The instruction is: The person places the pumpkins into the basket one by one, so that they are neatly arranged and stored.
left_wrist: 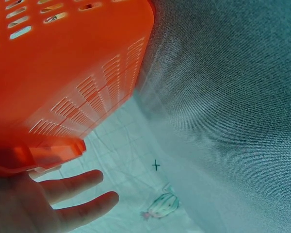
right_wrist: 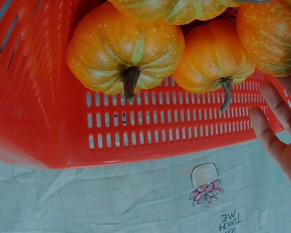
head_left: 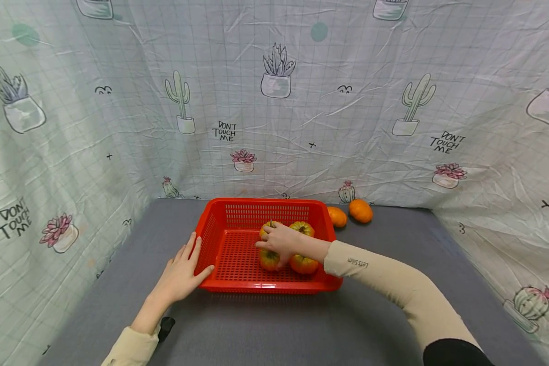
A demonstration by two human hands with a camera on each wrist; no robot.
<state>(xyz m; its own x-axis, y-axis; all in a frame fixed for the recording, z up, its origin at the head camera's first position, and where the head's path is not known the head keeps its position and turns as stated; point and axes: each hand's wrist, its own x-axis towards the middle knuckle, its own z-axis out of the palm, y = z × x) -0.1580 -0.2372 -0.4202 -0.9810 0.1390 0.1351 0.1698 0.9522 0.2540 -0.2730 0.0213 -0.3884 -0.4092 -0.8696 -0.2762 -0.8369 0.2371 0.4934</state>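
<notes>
A red plastic basket (head_left: 238,290) with slotted walls stands on the grey table, several small orange-green pumpkins (head_left: 304,264) in its right half. My left hand (head_left: 180,272) rests against its left rim, fingers straight and spread, thumb across the front left corner. In the left wrist view the fingers (left_wrist: 80,187) extend past the rim. Over the left-hand pumpkins is my right hand (head_left: 281,241), fingers spread and thumb pointing down beside the front left pumpkin (head_left: 268,260). The right wrist view shows two fingertips apart from the nearest pumpkin (right_wrist: 271,36); the thumb is hidden there.
Two more orange pumpkins, one by the basket's right wall (head_left: 336,217) and one behind it (head_left: 360,211), lie on the table (head_left: 274,330). A white cloth (head_left: 320,168) with cactus prints hangs at the back and both sides.
</notes>
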